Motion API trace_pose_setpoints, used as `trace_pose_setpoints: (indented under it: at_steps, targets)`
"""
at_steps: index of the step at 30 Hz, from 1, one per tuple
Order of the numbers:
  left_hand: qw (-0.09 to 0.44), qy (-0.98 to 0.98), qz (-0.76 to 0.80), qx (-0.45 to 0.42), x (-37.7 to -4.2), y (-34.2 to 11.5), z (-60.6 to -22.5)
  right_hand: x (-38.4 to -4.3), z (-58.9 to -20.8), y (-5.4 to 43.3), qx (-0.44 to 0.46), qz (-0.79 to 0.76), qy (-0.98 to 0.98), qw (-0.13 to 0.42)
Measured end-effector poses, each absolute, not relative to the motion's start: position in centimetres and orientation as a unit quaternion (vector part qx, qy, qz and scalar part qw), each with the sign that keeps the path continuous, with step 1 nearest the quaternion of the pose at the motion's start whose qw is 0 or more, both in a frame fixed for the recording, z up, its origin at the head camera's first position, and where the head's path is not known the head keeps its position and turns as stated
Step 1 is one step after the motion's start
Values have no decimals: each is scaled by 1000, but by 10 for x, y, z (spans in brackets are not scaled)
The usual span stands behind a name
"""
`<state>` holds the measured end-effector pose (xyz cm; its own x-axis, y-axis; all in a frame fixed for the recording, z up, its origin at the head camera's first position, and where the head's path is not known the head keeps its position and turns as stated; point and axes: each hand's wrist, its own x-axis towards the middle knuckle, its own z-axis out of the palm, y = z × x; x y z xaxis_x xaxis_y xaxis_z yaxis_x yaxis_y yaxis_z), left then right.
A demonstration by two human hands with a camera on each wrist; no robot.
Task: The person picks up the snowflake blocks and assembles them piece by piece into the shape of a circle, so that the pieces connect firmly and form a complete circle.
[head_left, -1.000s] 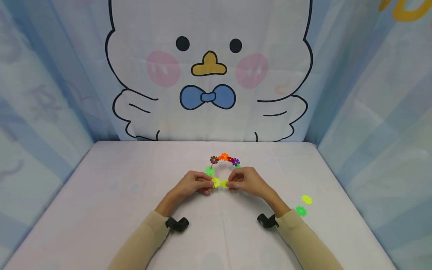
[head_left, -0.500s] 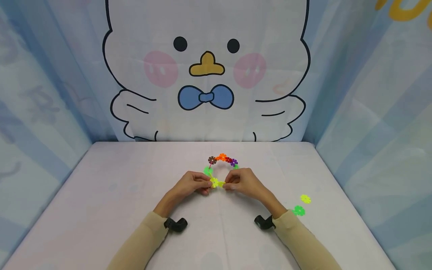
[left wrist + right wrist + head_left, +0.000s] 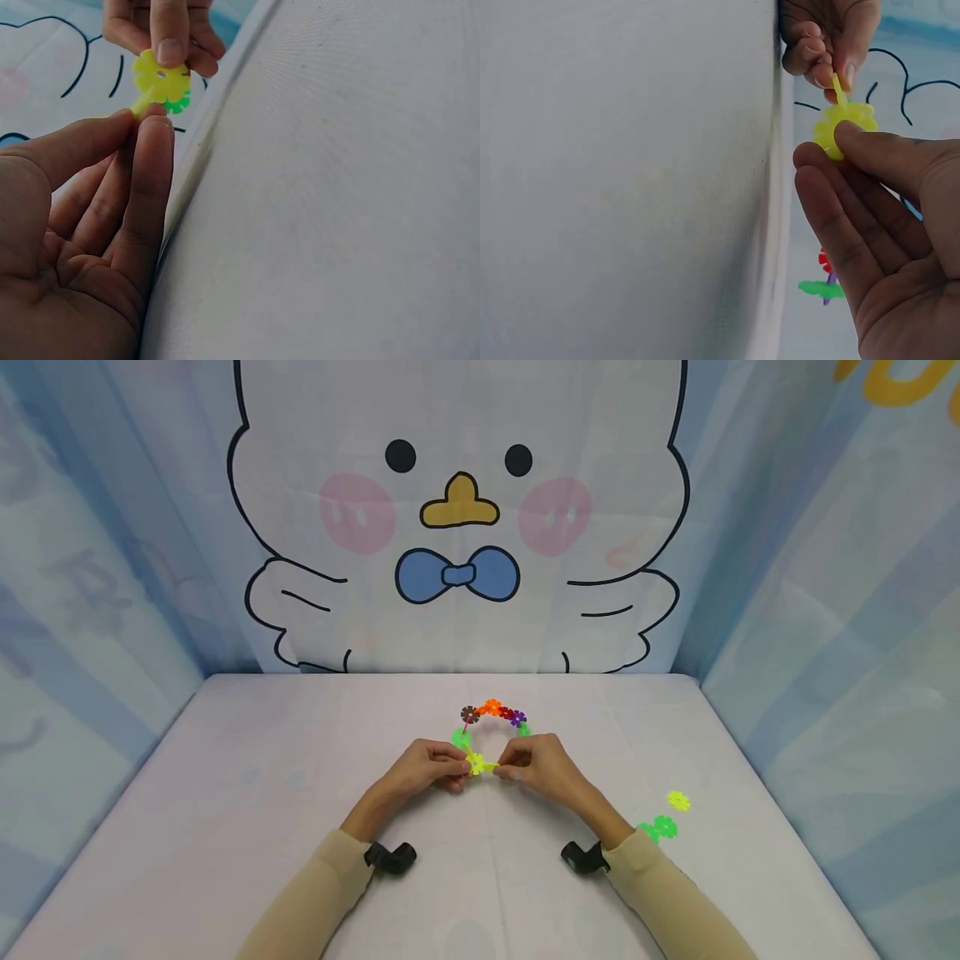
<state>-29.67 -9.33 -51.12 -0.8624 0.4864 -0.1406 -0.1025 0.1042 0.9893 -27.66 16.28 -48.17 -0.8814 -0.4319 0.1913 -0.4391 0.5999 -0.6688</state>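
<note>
A chain of flower-shaped snowflake discs curves between the two hands in the head view. It includes a brown disc (image 3: 470,715), an orange disc (image 3: 492,707), a purple disc (image 3: 517,718) and a green disc (image 3: 461,738). My left hand (image 3: 427,766) pinches a yellow disc (image 3: 476,764) between thumb and fingers at the chain's near left. Opposite it, my right hand (image 3: 542,762) pinches another yellow disc (image 3: 846,127) by its edge. In the right wrist view the two yellow discs meet edge to face, crosswise. Fingertips hide parts of both.
To the right, beside the right sleeve, lie a loose yellow disc (image 3: 678,801) and green discs (image 3: 664,827), one partly behind the sleeve. A white cloth covers the table (image 3: 300,827). Printed curtains stand behind and on both sides.
My right hand has moved left, bringing its yellow disc from a gap away up against the left hand's disc and turning it more edge-on. More green shows beside the right sleeve.
</note>
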Motion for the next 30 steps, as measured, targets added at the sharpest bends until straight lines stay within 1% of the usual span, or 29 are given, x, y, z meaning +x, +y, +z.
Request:
trace_pose_setpoints:
  at_steps: [12, 30]
  targets:
    - [225, 705, 661, 124, -298, -94, -511, -274, -485, 160, 265, 395, -879, 34]
    - [222, 689, 680, 118, -295, -93, -511, -272, -487, 155, 303, 373, -872, 89]
